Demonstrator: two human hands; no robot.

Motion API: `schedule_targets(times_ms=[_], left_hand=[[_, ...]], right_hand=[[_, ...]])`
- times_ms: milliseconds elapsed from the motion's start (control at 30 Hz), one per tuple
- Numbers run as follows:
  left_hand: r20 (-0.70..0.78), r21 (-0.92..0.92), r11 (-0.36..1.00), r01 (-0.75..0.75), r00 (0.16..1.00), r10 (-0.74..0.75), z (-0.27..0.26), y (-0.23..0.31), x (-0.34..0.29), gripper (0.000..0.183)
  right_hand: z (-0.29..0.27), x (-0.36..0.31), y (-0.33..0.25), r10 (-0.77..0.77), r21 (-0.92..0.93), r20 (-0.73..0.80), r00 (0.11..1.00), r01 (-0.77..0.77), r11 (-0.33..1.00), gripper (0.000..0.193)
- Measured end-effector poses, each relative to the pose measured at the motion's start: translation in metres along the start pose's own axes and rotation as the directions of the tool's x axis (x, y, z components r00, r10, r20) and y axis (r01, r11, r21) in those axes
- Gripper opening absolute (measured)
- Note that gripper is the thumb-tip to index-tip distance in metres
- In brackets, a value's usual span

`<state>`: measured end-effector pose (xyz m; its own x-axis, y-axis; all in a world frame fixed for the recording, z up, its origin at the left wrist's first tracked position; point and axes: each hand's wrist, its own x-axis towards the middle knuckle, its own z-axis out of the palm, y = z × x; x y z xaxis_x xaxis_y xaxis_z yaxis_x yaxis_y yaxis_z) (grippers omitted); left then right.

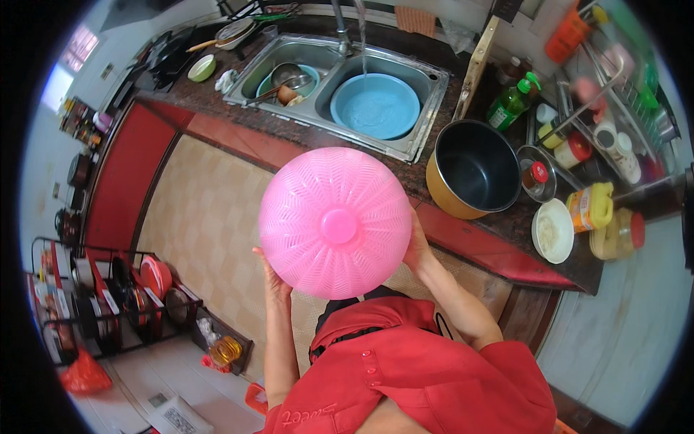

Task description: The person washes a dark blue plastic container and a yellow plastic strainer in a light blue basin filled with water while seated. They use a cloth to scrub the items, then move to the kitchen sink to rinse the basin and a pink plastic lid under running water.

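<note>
Between my two hands is a pink plastic domed food cover [311,195] with a woven pattern and a round knob on top. It is held in front of my body, knob facing up toward me. My left hand [273,275] grips its lower left edge, the thumb showing and the other fingers mostly hidden beneath. My right hand [418,244] grips its right edge, fingers partly hidden. Beyond the cover, water from the tap [344,40] runs into a blue basin [376,108] in the right bowl of the steel sink [318,112].
A ladle [289,76] lies in a basin in the left sink bowl. Right of the sink stand a deep dark-lined pot [473,170], a green soap bottle [510,105] and a white bowl [553,231]. At lower left is a black pan rack [116,304] with an oil bottle [225,351] beside it.
</note>
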<state>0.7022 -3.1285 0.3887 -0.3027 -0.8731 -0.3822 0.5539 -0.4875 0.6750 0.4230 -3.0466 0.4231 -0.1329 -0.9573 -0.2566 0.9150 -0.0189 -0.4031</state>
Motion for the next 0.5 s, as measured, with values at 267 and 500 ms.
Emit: schedule_targets(times_ms=[267,500], left_hand=[[0.028,-0.012,0.977,0.212,0.977,-0.211,-0.002,0.008,0.096,0.067],[0.072,0.102,0.923,0.371,0.923,-0.379,-0.001,0.017,0.169,0.066]], right_hand=[[-0.002,0.033,-0.007,-0.096,-0.096,-0.033,0.995,0.092,0.991,0.048],[0.006,0.027,-0.017,-0.382,-0.654,-0.222,0.897,0.153,0.741,0.047]])
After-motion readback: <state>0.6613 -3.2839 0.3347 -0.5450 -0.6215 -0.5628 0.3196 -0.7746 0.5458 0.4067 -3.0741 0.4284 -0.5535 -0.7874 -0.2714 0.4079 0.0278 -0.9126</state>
